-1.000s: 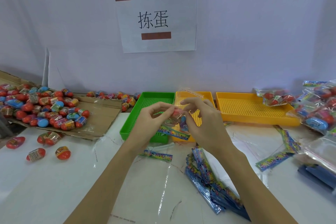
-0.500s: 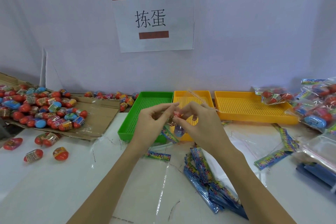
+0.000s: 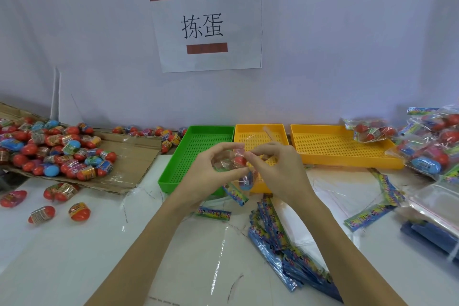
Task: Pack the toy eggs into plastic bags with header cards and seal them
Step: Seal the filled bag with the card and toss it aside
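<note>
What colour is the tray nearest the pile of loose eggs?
Green tray, perforated base; seen in the head view, left of two yellow ones.

Bench point(image 3: 62, 256): smooth glossy white, glare streaks. Trays, green point(image 3: 198, 135) and yellow point(image 3: 330, 141): matt perforated plastic. Toy eggs point(image 3: 53, 151): glossy plastic, shiny wrap. Cardboard sheet point(image 3: 131, 156): matt brown, creased. Plastic bag point(image 3: 236, 160): clear, crinkly. Wall sign point(image 3: 208, 25): matt paper.

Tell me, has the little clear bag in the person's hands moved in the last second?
Hardly. The bag stays pinched between the left hand and right hand, hovering over the near edges of the green tray and yellow tray.
</note>
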Tool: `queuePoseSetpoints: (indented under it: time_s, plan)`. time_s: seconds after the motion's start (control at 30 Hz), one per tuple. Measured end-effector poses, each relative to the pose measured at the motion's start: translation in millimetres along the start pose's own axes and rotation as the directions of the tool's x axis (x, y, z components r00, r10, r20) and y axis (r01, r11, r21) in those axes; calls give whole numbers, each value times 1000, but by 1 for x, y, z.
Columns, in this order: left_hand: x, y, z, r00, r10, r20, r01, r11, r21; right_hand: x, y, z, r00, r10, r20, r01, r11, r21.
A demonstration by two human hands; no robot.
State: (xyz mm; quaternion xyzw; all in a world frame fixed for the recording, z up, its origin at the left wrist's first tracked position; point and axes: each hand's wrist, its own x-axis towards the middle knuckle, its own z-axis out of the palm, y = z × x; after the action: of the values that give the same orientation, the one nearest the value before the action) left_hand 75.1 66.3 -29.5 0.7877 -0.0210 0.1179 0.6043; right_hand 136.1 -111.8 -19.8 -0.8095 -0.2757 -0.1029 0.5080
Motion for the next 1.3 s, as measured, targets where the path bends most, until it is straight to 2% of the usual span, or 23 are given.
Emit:
queuePoseSetpoints:
  time_s: [0.1, 0.17, 0.3, 0.43, 0.5, 0.53, 0.6, 0.67, 0.7, 0.87, 0.97, 1.03, 1.1, 1.2, 1.3]
  plan:
    - [0, 3, 0, 1000, -20, 1, 20, 997, -75, 0, -2, -2, 997, -74, 33, 73, 997, 26]
    - [1, 4, -2, 1000, -27, -5, 26, 996, -87, 0, -3, -4, 989, -145, 36, 146, 989, -19]
    - [2, 7, -3, 999, -30, -14, 28, 991, -131, -1, -5, 0, 973, -228, -30, 223, 969, -107]
    - [4, 7, -10, 976, -45, -212, 8, 985, -172, 2, -6, -1, 960, -153, -234, 172, 983, 62]
    - [6, 3, -17, 950, -73, -305, 16, 983, -184, 5, 1, -4, 953, -95, -287, 121, 990, 72]
    - [7, 2, -20, 940, -81, -331, 18, 982, -191, 5, 6, -4, 964, -81, -253, 92, 995, 33]
    - [8, -1, -22, 932, -74, -355, 3, 981, -196, 2, 15, 0, 998, -57, -27, 54, 993, -104]
    - [9, -2, -22, 932, -54, -358, -15, 983, -185, -1, 20, 9, 977, 1, 214, 55, 965, -258]
    - [9, -3, -21, 934, -43, -353, -18, 986, -168, -2, 22, 12, 964, 31, 265, 53, 951, -303]
    - [8, -2, -19, 933, 9, -360, -52, 992, -112, 4, 23, 10, 974, 73, 212, -22, 972, -235]
    - [7, -1, -19, 937, 20, -348, -65, 991, -118, 4, 24, 6, 991, 75, 111, -49, 975, -216]
    - [7, 0, -18, 941, 28, -336, -66, 993, -101, 7, 23, 0, 995, 84, 48, -78, 990, -117]
    - [7, 0, -18, 941, 38, -337, -69, 994, -82, 10, 19, -5, 989, 148, 17, -149, 984, 99]
    - [8, -2, -17, 945, 71, -320, -83, 996, -24, 9, 6, -11, 972, 231, -32, -190, 863, 467]
    - [7, -2, -13, 957, 113, -268, -107, 994, 35, 7, -10, -15, 974, 205, -95, -80, 708, 701]
